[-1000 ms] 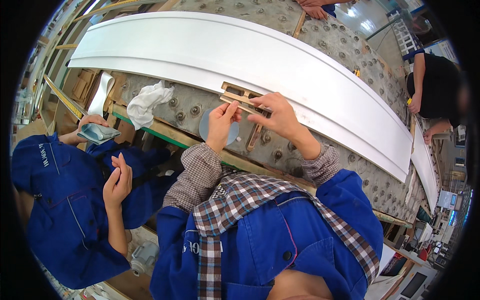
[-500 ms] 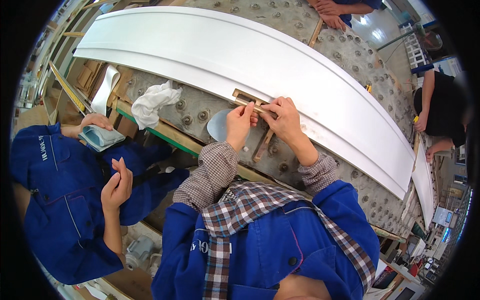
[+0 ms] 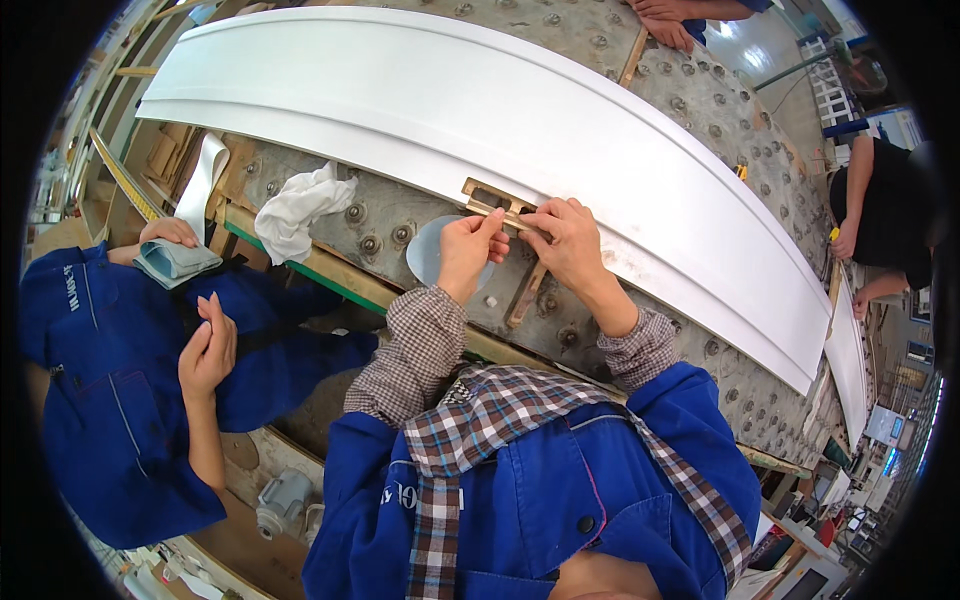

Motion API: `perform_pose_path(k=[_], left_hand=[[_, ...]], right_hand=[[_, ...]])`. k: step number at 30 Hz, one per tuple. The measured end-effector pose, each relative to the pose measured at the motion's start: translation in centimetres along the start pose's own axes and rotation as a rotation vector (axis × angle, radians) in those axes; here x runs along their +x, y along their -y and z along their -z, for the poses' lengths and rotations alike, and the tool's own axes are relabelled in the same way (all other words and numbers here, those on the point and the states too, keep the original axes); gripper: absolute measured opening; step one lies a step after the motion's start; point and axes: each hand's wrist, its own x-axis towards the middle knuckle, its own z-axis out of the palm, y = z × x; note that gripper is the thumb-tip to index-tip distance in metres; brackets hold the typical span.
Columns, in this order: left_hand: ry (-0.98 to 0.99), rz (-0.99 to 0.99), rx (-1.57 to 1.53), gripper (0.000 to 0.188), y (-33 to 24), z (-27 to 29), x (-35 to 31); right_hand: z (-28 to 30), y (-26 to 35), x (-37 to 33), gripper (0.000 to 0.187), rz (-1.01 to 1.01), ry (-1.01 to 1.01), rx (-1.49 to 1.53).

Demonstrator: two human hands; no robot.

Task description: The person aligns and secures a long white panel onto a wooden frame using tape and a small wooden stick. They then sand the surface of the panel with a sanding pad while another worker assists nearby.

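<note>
A long white panel (image 3: 400, 95) with a grooved near edge lies across the table. At that near edge sits a small brown slotted frame (image 3: 484, 185) with rectangular openings, partly overhanging. My right hand (image 3: 568, 245) grips its right end between thumb and fingers. From the near side, my left hand (image 3: 465, 258) is closed, its thumb and fingertips pinched at the frame's front bar. What lies under my fingertips is hidden. A pale round disc (image 3: 426, 252) rests on the table just behind my left hand. Close by, a wooden strip (image 3: 525, 292) points toward me.
The grey table (image 3: 380, 215) is studded with ball rollers. A crumpled white cloth (image 3: 300, 210) lies at its left edge. On the left a co-worker in blue (image 3: 120, 400) holds a folded pale cloth (image 3: 178, 262). Other people stand at the far side and right, beside another white panel (image 3: 846, 360).
My left hand has shifted slightly left and down, while my right hand stays at the frame. The co-worker on the left has moved a little away to the left.
</note>
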Motion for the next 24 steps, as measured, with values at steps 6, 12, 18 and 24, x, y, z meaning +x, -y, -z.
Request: perform_pose_path(k=[6,12,18,24], left_hand=[[-0.004,-0.090,0.072,0.032,0.7,0.3,0.2],[0.091,-0.065,0.014,0.034,0.6,0.7,0.1],[0.114,-0.072,0.012,0.033,0.1,0.9,-0.3],[0.116,-0.094,0.033,0.033,0.4,0.7,0.2]], right_hand=[[0.1,0.1,0.0,0.018,0.003,0.004,0.000],[0.4,0.1,0.1,0.018,0.016,0.025,0.001],[0.9,0.3,0.3,0.019,0.032,0.065,0.023],[0.8,0.4,0.2,0.019,-0.018,0.053,0.035]])
